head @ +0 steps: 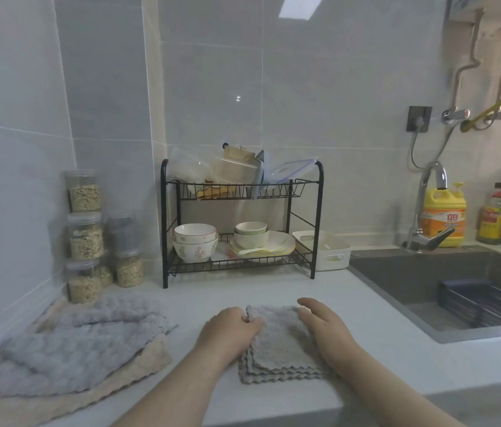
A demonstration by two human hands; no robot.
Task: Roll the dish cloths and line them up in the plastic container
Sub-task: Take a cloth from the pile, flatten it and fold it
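Head: dish cloth (281, 346) between left hand (232, 329) and right hand (324, 329)

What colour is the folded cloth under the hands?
The cloth is grey, with wavy edges; the head view, the only one, shows it clearly.

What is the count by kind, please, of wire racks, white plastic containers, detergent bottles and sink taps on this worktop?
Black two-tier wire rack: 1
White rectangular plastic container: 1
Yellow plastic detergent bottle: 1
Chrome curved sink tap: 1
Total: 4
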